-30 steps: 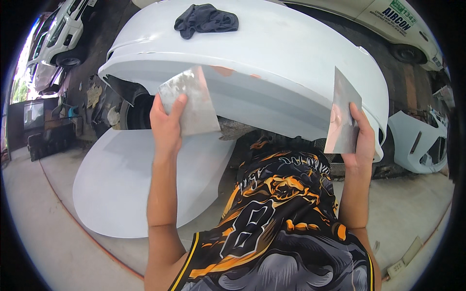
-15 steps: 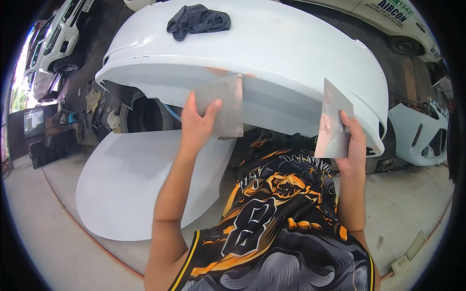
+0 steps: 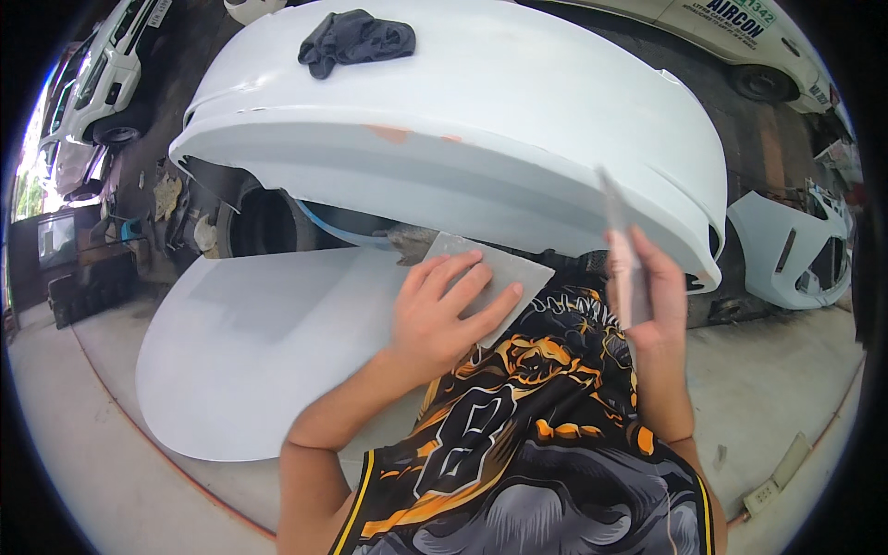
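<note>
A flat, grey rectangular putty spreader (image 3: pixel 525 276) is in my left hand (image 3: pixel 433 314), whose fingers lie across its face, low in front of my shirt. Held upright and seen nearly edge-on is a second spreader, a thin sheet (image 3: pixel 622 242) with pinkish putty on it, blurred by motion. My right hand (image 3: pixel 661 291) grips it near the bumper's right end. The white car bumper (image 3: pixel 546 111) spans the space before me, with pinkish putty patches (image 3: pixel 388 134) along its lower edge. On top of it lies a crumpled dark cloth (image 3: pixel 356 42).
A smooth white panel (image 3: pixel 240 361) sits below the bumper at left, beside a tire (image 3: pixel 268 222). Another white bumper (image 3: pixel 791 250) stands on the right. Parked vehicles (image 3: pixel 116 83) are at the far left and far right. An outlet box (image 3: pixel 763 499) lies on the floor.
My left hand has come down and toward my body from the bumper's edge, turning its spreader flatter. The right-hand spreader has turned from face-on to nearly edge-on.
</note>
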A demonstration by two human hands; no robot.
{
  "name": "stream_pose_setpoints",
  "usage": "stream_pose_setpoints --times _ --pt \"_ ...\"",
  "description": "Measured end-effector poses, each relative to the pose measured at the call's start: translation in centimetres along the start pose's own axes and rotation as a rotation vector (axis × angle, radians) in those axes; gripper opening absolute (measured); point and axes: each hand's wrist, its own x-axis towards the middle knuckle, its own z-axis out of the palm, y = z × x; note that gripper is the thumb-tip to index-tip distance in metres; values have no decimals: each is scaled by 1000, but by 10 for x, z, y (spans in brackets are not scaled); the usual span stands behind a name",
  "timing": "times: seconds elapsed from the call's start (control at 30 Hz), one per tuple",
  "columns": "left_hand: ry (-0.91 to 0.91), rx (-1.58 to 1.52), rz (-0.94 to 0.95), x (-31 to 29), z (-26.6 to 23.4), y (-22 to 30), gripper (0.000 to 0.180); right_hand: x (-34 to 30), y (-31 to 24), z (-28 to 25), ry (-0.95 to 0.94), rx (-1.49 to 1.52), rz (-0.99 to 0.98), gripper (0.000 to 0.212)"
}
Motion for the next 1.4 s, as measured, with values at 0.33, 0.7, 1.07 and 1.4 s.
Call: stream_pose_setpoints --times 0.33,0.7,1.07,1.4 --pt "152 20 -64 96 68 65 44 -24 -71 -32 -66 -761 -811 38" --pt "-79 -91 -41 98 84 126 45 -3 -115 -76 10 -183 -924 35" --pt "-56 -164 -40 60 121 122 56 -10 -72 -112 -99 -96 10 46" --pt "-276 -192 -232 69 79 113 83 7 -95 -108 -188 -321 -217 45"
